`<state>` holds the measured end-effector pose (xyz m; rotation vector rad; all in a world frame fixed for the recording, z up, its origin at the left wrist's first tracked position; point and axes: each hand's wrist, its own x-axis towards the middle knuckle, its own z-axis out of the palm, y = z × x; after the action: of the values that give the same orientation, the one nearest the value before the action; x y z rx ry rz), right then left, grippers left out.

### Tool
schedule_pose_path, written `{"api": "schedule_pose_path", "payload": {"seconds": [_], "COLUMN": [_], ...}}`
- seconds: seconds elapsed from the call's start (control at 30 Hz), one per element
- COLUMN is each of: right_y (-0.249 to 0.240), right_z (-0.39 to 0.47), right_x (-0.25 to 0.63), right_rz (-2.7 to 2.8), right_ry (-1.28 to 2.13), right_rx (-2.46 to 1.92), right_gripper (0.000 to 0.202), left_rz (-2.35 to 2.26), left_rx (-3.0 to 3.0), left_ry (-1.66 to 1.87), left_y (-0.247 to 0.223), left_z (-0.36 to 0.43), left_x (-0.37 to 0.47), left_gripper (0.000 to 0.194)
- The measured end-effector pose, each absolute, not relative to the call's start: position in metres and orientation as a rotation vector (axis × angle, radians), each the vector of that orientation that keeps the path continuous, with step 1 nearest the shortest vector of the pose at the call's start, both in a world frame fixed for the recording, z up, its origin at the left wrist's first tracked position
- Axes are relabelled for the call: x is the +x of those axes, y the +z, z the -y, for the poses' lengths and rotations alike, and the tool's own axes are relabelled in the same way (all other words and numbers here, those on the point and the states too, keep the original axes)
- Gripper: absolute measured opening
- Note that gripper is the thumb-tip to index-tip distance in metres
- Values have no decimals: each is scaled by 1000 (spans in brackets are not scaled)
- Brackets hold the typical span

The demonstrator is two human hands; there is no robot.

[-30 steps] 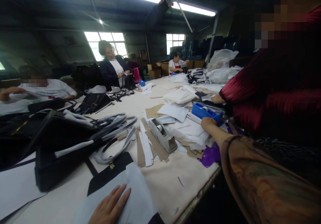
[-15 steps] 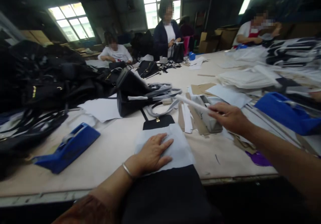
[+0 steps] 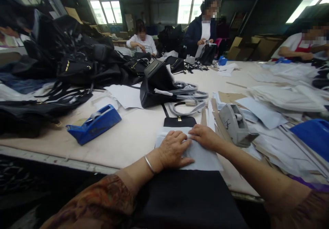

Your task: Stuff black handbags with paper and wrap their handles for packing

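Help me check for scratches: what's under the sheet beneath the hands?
A black piece with a gold clasp shows beyond the pale sheet, a black panel on the near side. What lies between is covered by sheet and hands.

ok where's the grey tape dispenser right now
In the head view, the grey tape dispenser is right of centre on the table, among paper scraps, between the right hand and the blue dispenser at the right edge.
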<state>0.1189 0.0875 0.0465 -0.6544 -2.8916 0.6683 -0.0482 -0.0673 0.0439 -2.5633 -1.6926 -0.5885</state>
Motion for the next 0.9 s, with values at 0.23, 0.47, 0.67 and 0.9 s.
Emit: {"api": "schedule_pose_path", "payload": {"seconds": [0.23,0.47,0.67,0.9], "right_y": [66,47,62,124], "right_z": [-107,-160,-172,-149], "right_x": [111,52,18,14], "right_rz": [3111,3146,3215,3346], "right_ry": [528,377,293,228], "right_rx": [-631,-1117,-1099,-682], "right_gripper": [26,48,59,22], "left_rz": [1891,1898,1901,1900], "left_rx": [-2607,-2656,-2649,-2644], "left_ry": [-671,-608,-581,-554], "left_y": [38,42,40,40], "left_z": [63,60,60,61], "left_x": [-57,-58,-59,-60], "left_gripper": [75,72,73,77]}}
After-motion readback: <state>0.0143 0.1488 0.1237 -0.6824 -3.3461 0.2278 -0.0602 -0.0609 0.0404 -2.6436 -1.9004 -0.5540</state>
